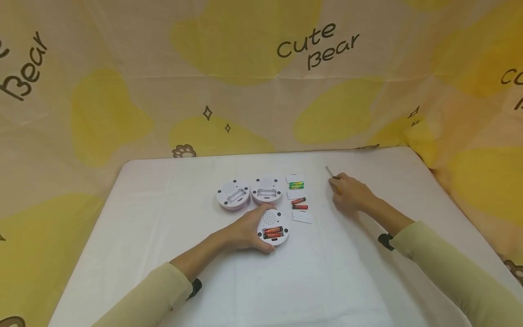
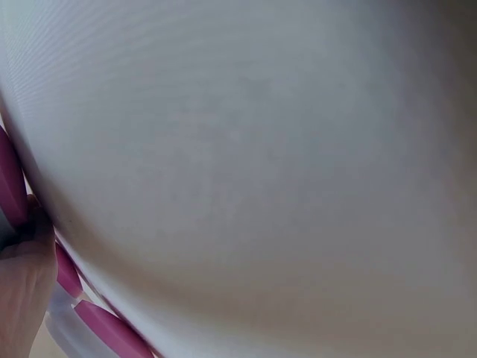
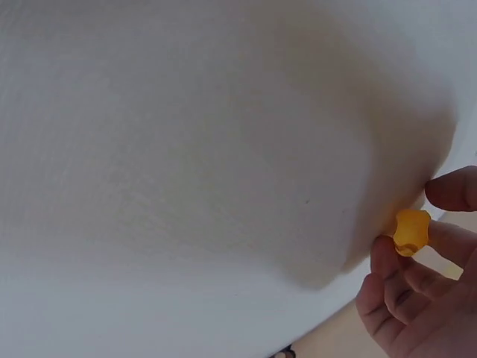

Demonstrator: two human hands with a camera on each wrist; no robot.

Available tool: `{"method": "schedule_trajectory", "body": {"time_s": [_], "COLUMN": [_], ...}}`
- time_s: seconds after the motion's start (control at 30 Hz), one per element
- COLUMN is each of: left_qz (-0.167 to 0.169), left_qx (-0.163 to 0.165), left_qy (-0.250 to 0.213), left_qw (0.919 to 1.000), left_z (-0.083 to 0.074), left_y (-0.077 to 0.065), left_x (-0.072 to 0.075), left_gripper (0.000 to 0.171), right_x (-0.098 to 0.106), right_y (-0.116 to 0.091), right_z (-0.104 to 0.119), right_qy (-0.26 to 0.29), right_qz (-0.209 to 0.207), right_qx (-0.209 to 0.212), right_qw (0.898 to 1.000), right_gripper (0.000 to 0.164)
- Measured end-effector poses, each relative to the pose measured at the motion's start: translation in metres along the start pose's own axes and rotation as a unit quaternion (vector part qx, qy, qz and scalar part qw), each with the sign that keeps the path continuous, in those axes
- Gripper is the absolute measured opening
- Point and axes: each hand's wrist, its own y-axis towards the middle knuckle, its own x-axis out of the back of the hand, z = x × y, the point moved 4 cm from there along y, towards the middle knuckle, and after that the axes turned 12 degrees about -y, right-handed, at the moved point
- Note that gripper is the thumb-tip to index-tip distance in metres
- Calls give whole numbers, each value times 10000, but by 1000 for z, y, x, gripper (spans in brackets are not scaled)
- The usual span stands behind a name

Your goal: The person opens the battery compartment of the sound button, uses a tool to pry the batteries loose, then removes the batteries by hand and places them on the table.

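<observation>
My left hand curls round a round white device with a speaker grille and an uncovered battery compartment facing up. Red batteries lie inside that compartment. In the left wrist view, part of the hand shows beside magenta-and-white device edges. Over the table's right side, my right hand holds a screwdriver, its thin metal shaft pointing up and away. The right wrist view shows the screwdriver's yellow handle end between the fingers.
Two more white devices, one left and one right, stand behind with bare battery slots. A column of green batteries, red batteries and white covers lies to their right. A printed curtain hangs behind the white table.
</observation>
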Motion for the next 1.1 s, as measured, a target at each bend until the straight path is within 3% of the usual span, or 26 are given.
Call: {"method": "schedule_trajectory", "body": {"time_s": [0.4, 0.6, 0.7, 0.93, 1.1], "left_qz": [21, 12, 12, -18, 10], "left_qx": [-8, -13, -15, -5, -6], "left_qy": [-54, -8, 14, 92, 33], "left_qw": [10000, 10000, 10000, 10000, 10000], "left_z": [0, -1, -1, 0, 1], "left_y": [0, -1, -1, 0, 1], "left_x": [-1, 0, 0, 0, -1], "left_gripper": [99, 100, 100, 102, 101], "right_x": [3, 21, 31, 41, 41], "right_y": [-5, -9, -13, -26, -33], "right_z": [3, 7, 19, 60, 86], "right_qy": [-400, 22, 339, 1002, 2012], "right_qz": [-173, -759, -1092, -1323, -1413], "right_qx": [-34, -175, 88, 766, 1483], "right_qw": [9990, 9970, 9934, 9832, 9579], "right_gripper": [48, 52, 50, 49, 47]}}
